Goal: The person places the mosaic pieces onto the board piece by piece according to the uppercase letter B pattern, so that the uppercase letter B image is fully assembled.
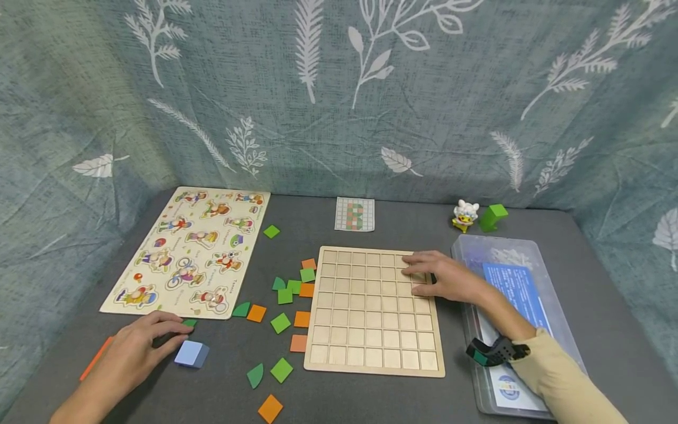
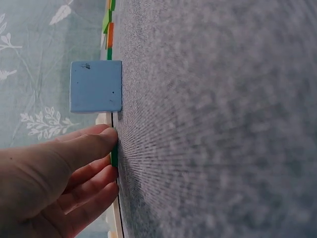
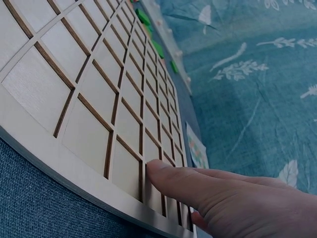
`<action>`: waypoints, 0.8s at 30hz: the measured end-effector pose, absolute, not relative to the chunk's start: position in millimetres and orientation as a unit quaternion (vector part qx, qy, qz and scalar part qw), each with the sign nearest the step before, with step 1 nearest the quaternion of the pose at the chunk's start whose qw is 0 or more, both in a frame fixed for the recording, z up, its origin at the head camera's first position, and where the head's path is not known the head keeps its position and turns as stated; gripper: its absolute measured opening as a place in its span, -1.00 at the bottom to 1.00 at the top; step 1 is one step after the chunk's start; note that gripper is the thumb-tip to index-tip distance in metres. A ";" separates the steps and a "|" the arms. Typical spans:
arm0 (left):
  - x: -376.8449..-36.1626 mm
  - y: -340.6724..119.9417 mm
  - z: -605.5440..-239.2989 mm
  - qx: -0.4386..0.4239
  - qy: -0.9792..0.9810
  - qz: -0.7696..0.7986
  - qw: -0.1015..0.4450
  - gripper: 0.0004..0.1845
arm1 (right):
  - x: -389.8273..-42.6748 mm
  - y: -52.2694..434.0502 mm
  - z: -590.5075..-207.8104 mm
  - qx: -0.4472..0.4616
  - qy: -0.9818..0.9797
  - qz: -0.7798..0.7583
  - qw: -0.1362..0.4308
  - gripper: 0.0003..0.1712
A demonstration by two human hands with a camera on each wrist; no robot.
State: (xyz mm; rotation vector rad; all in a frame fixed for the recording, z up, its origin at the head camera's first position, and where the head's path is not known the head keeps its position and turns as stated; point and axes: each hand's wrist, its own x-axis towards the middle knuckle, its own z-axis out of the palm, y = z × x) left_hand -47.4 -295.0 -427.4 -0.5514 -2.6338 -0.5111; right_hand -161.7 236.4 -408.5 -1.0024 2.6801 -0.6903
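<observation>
Across the board's edge point(image 1: 436, 330) rests the right hand point(image 1: 452, 280).

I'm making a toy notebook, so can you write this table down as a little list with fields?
Left hand: fingertips at a dark green tile; grip unclear
Right hand: fingers on the wooden grid board
Light blue block: beside the left hand
Loose tiles: orange and green, left of the board
Pattern card: beyond the board
Sports picture puzzle: far left
Clear plastic case: right of the board
</observation>
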 end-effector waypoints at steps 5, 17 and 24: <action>-44.4 -294.3 -422.6 -0.187 -0.949 -0.166 0.194 -0.62 | -160.7 234.7 -408.1 -0.348 0.905 -0.225 0.099 -0.53; -64.7 -248.8 -363.5 -0.230 -0.921 -0.279 0.149 -0.60 | -161.3 238.0 -408.0 -0.354 0.901 -0.227 0.107 -0.54; -100.8 -150.0 -344.5 -0.351 -0.870 -0.345 -0.006 -0.83 | -163.1 237.4 -407.8 -0.357 0.900 -0.226 0.108 -0.53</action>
